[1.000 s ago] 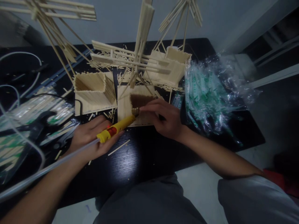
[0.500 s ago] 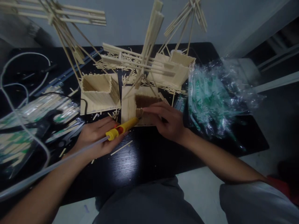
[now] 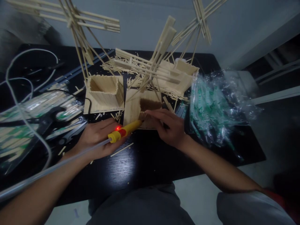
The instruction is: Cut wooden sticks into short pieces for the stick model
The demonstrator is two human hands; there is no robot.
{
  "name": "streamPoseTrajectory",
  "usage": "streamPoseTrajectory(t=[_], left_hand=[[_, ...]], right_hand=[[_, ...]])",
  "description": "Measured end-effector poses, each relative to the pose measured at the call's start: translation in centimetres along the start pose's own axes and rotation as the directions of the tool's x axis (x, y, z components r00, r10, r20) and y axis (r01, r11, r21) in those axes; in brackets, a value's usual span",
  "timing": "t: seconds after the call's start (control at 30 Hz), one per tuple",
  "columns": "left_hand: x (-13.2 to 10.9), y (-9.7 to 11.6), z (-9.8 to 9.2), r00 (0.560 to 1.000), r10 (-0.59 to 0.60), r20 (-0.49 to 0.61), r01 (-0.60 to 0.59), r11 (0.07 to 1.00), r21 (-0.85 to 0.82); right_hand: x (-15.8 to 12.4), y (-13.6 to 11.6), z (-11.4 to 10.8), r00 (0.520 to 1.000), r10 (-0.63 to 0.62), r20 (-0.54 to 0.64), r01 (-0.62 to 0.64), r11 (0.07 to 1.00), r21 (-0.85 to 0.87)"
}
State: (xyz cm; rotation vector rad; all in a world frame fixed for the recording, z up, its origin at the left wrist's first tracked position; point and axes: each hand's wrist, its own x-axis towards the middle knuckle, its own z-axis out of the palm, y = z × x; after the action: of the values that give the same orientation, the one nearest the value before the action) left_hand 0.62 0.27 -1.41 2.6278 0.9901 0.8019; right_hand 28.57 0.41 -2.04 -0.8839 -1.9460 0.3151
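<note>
My left hand point(image 3: 97, 139) grips a yellow glue gun point(image 3: 124, 130) with a lit red lamp and a clear glue stick trailing back along my forearm. Its nozzle touches the front left corner of a small stick-built box point(image 3: 143, 107) on a stick base. My right hand point(image 3: 170, 126) rests on that box's front wall, fingers pinched on the sticks at the corner next to the nozzle. A second stick box point(image 3: 104, 90) stands just left of it.
Tall stick frames point(image 3: 154, 59) rise behind the boxes. Crumpled clear wrappers point(image 3: 215, 106) pile up at the right. Packs of sticks point(image 3: 30, 115), black scissors point(image 3: 50, 120) and white cables point(image 3: 18, 93) lie at the left on the black table point(image 3: 140, 162). Loose sticks are scattered around.
The view shifted slightly; both hands stay at the box corner. The red lamp on the glue gun shows more brightly now.
</note>
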Motion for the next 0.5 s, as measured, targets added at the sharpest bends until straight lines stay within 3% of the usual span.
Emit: streamPoseTrajectory(t=[0.5], left_hand=[[0.05, 0.0, 0.14, 0.999, 0.015, -0.034, -0.015, 1.0, -0.016]], right_hand=[[0.2, -0.45, 0.26, 0.999, 0.015, -0.042, -0.015, 1.0, -0.019]])
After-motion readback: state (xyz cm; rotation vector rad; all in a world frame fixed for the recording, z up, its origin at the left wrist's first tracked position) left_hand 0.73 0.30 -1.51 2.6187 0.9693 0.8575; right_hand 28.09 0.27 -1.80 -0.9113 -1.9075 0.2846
